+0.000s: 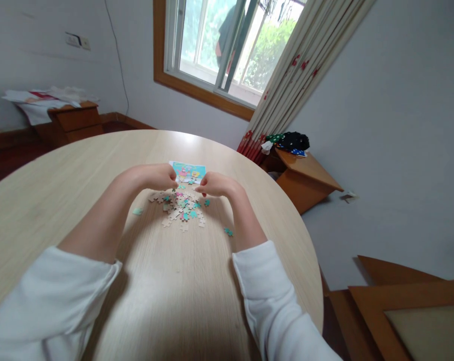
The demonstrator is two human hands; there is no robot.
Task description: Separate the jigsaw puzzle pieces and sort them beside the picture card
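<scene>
A loose pile of jigsaw puzzle pieces [184, 204] lies on the round wooden table [167, 281], some pale side up, others teal or pink. At the pile's far left edge, my left hand [160, 176] is closed in a pinch, with a small greenish puzzle piece [174, 189] at its fingertips. Opposite it, my right hand [217, 184] pinches what looks like a pale puzzle piece [197, 189], mostly covered by the fingers. Just beyond both hands lies a colourful picture sheet [189, 170] showing cartoon figures on blue.
One pale green piece [137, 211] lies apart on the left, and teal pieces [229, 231] lie near my right forearm. Past the table stand a wooden cabinet [78, 120] at left and a tilted-looking one [305, 175] with cloths on top. A wooden chair [411, 296] is at lower right.
</scene>
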